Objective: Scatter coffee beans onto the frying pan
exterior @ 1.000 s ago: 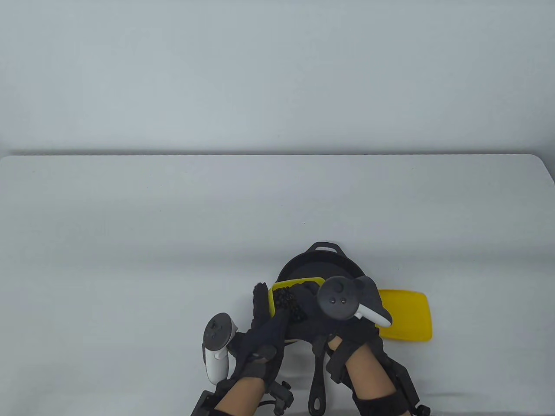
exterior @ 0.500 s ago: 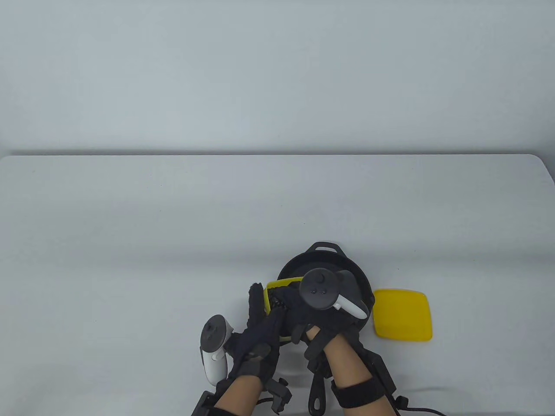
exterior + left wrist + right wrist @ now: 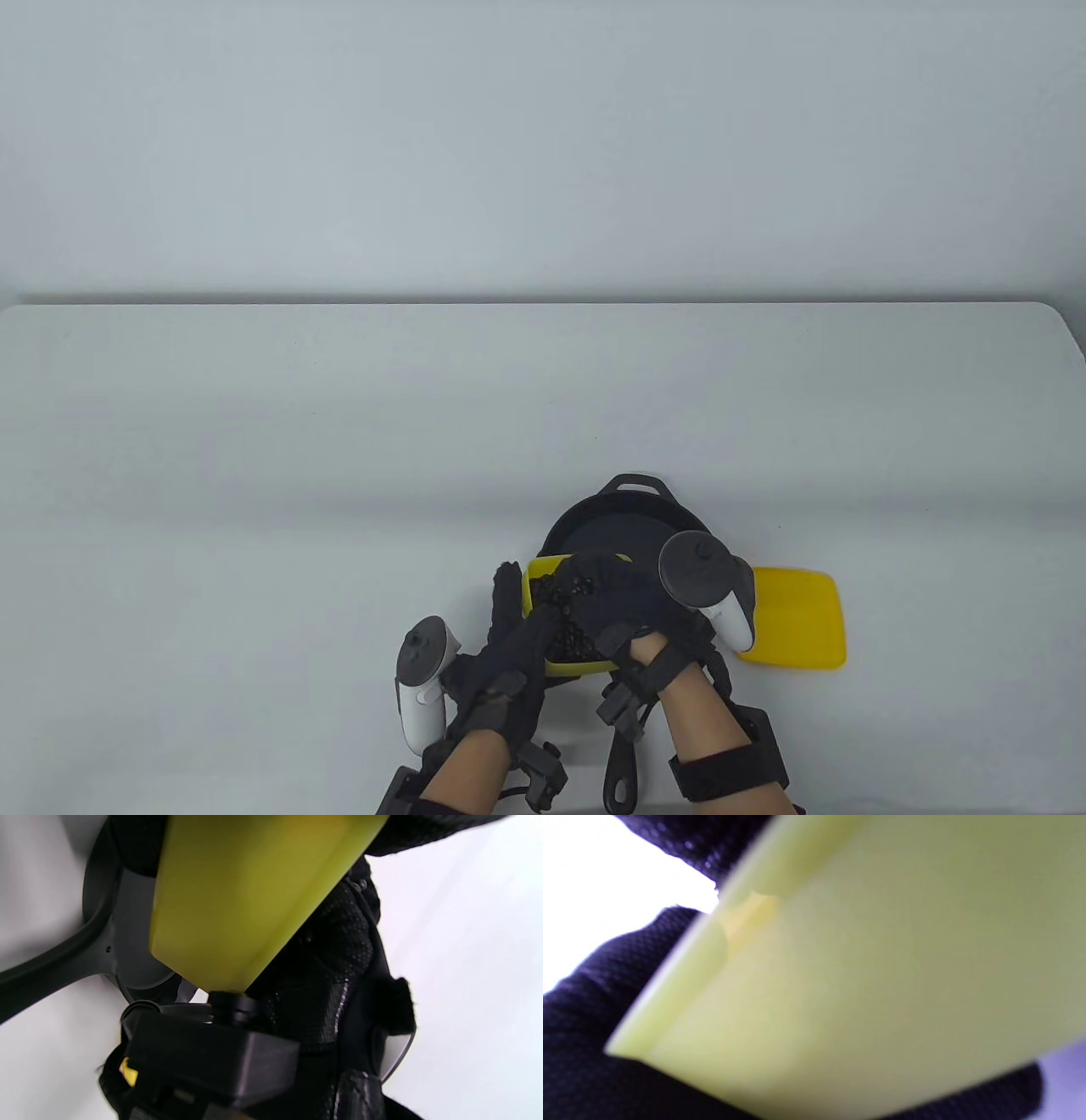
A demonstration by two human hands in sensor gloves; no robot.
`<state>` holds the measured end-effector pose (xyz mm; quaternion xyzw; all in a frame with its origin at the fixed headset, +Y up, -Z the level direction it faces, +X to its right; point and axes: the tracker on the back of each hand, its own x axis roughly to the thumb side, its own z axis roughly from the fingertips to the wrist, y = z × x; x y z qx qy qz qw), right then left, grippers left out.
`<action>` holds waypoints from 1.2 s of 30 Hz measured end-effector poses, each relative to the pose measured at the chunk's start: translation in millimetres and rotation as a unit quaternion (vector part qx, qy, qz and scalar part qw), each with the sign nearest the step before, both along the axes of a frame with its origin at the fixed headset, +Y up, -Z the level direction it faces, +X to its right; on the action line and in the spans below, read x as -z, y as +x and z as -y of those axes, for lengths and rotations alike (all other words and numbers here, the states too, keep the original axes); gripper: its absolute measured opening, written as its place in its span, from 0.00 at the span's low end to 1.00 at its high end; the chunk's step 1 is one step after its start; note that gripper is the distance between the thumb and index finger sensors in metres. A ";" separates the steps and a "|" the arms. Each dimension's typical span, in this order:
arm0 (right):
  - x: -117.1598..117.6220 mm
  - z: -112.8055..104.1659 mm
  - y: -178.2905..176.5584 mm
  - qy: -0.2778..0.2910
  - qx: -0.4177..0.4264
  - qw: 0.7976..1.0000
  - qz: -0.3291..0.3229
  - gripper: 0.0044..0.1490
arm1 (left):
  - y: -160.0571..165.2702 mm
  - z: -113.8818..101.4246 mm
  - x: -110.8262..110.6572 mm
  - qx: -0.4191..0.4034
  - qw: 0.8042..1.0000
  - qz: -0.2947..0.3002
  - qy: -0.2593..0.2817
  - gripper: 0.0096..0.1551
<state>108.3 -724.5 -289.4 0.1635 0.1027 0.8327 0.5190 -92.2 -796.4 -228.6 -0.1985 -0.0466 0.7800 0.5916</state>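
Note:
A black frying pan (image 3: 635, 495) sits near the front middle of the table, its handle (image 3: 624, 764) pointing at me. My left hand (image 3: 516, 615) grips a yellow box (image 3: 534, 579) of coffee beans (image 3: 564, 643) and holds it over the pan's near left side. My right hand (image 3: 604, 594) lies over the open box with its fingers down among the beans; whether they grip any is hidden. The left wrist view shows the box's underside (image 3: 246, 899) above the pan (image 3: 97, 899). The right wrist view shows the box wall (image 3: 882, 984) close up, with gloved fingers (image 3: 585, 1027) around it.
A yellow lid (image 3: 797, 615) lies flat on the table just right of the pan. The white table (image 3: 339, 441) stretches far back and to both sides.
My right hand swung left over the box, then turned so its tracker faces right and its fingers sit in the beans. The left hand and box stayed nearly still.

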 end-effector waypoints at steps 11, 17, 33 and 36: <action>0.3 -1.0 21.3 0.010 0.063 0.995 0.083 0.21 | 5.9 12.3 -0.9 -0.062 0.997 0.003 -0.052 0.51; -0.2 3.2 35.5 0.004 0.094 0.984 0.149 0.21 | 7.2 15.6 -0.2 -0.071 0.995 0.003 -0.068 0.52; 11.4 41.4 80.7 -0.057 0.008 0.957 0.283 0.21 | -7.4 5.7 3.0 -0.044 0.998 -0.041 -0.028 0.52; 14.2 47.5 75.1 -0.071 -0.046 0.962 0.259 0.22 | -9.2 5.3 4.6 -0.055 0.997 -0.050 -0.027 0.52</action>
